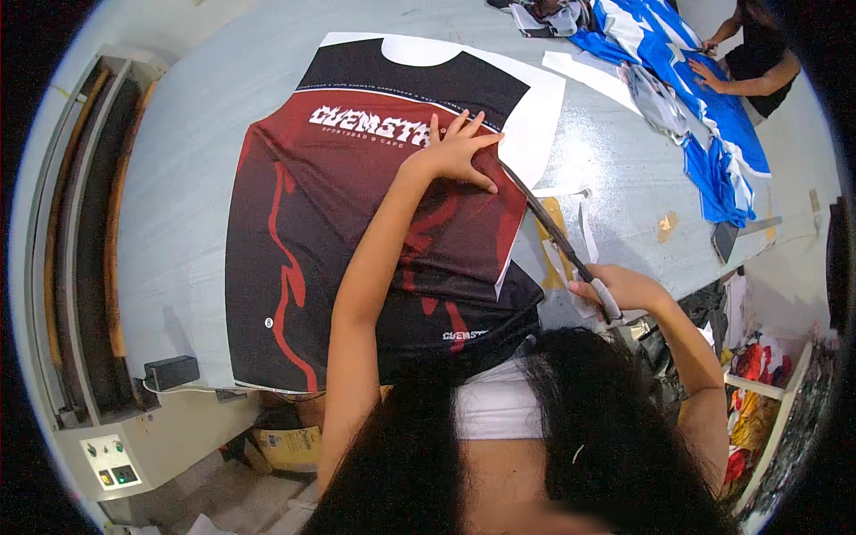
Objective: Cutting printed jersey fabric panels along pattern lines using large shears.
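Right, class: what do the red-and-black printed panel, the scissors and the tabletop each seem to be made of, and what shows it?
Red-and-black printed panel: thin fabric, perhaps synthetic, fairly matt; soft wrinkles run across it.
Scissors: probably dark metal, given the long, slim blades; the pale handle covering could be cloth or tape.
Tabletop: smooth, grey, slightly glossy where light glares; laminate or painted board, I can't tell.

A wide pale grey-blue table (192,214) spans mid-frame — bearing a red-and-black printed fabric panel (343,209) at centre, blue-and-white fabric (662,67) at upper right, and a black rectangular box (171,372) at lower left.
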Demonstrator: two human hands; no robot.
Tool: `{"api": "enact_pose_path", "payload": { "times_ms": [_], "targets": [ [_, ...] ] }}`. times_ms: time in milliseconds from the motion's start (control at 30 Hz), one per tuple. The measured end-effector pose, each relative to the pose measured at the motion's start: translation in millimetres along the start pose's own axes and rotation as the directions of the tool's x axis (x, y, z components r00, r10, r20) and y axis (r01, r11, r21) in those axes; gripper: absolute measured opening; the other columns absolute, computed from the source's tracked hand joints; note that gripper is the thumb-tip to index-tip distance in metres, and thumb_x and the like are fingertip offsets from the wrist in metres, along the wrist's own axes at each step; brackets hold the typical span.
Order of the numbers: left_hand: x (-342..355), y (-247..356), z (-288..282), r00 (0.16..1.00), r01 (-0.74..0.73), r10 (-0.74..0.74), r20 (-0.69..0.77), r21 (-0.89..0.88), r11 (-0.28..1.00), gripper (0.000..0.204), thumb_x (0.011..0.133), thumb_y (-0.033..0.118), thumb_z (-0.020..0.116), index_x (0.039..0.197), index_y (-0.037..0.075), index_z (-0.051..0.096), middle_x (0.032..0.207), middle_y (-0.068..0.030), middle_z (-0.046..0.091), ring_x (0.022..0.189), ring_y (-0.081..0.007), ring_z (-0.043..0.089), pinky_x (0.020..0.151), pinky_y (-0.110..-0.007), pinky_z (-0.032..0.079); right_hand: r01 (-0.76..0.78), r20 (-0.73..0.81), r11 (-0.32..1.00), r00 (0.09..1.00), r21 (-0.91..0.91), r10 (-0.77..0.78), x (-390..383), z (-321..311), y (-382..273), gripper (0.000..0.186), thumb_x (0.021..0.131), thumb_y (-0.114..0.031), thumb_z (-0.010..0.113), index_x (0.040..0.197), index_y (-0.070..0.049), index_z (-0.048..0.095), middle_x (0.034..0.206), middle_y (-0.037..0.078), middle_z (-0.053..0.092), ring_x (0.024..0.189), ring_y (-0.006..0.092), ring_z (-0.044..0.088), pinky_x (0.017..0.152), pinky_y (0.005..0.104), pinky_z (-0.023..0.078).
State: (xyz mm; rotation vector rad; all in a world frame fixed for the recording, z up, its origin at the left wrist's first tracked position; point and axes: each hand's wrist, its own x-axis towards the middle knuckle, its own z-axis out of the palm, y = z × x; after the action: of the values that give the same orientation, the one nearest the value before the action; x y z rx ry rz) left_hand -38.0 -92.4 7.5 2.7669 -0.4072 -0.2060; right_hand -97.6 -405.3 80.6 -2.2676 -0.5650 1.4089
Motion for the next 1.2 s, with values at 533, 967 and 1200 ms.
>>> {"api": "enact_pose_path", "payload": {
  "times_ms": [533,967,1200],
  "targets": [
    [-0.9,-2.7,-2.4,1.0,-0.012,0.012,-0.003,0.008,1.0,0.098,0.046,0.067,0.069,0.131,0.036,0.033,0.144,-0.012,0.011,0.133,-0.0318,0.003,0.098,-0.064,-0.002,0.112,-0.148,0.992,0.982,-0.059,-0.12,9.1,9.8,-3.8,0.05,0.086,-0.047,0.046,0.076,0.001,0.051,0.054,0.007,0.052,0.046,0.0166,0.055,0.043,0.0292,0.042],
    [1.9,-3.0,-3.1,0.999,0.01,-0.009,0.036,-0.018,1.0,0.103,0.042,0.07,0.068,0.132,0.034,0.032,0.145,-0.0113,0.009,0.134,-0.0294,0.0,0.097,-0.065,-0.004,0.043,-0.211,0.99,0.975,-0.138,-0.071,3.2,18.7,-6.3,0.06,0.085,-0.053,0.041,0.078,0.005,0.056,0.065,0.02,0.057,0.064,0.0311,0.058,0.061,0.0383,0.044],
    [0.9,-4.9,-1.7,0.999,0.011,-0.01,0.037,-0.03,0.999,0.104,0.041,0.071,0.067,0.132,0.034,0.032,0.145,-0.0116,0.007,0.134,-0.0297,-0.001,0.096,-0.065,-0.004,0.043,-0.235,0.997,0.97,-0.067,-0.057,3.8,25.1,-9.9,0.055,0.085,-0.049,0.045,0.078,0.004,0.057,0.065,0.021,0.057,0.064,0.0325,0.058,0.061,0.0397,0.043]
  ]
}}
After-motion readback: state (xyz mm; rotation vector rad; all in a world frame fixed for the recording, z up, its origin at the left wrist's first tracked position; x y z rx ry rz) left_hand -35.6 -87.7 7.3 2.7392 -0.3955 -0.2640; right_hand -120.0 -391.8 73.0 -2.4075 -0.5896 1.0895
